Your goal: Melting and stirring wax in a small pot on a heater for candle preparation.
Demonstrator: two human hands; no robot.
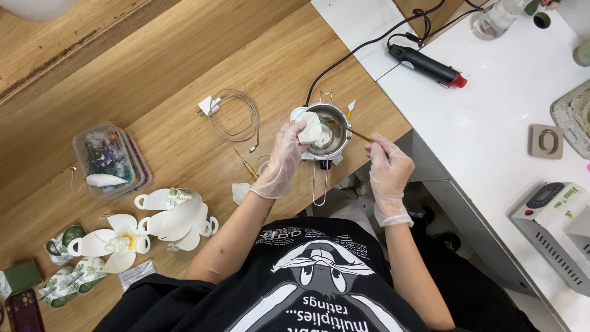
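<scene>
Near edge of wood tabletop [184, 80]: gloved hands at work.
L hand [284, 161]: pinches white wad [311, 129], pressed inside small metal pot [330, 130].
R hand [388, 169]: closed on thin stick [349, 129], tip in pot.
Tip: steady pot, wipe gently w/ wad.
Far, white counter: black heat gun [427, 65].

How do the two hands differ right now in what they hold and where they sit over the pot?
The left hand pinches a crumpled white wad over the metal pot; the right hand grips a thin wooden stick beside it. The wad sits above the rim; the stick slants in, tip inside. Both hands wear clear gloves.
</scene>
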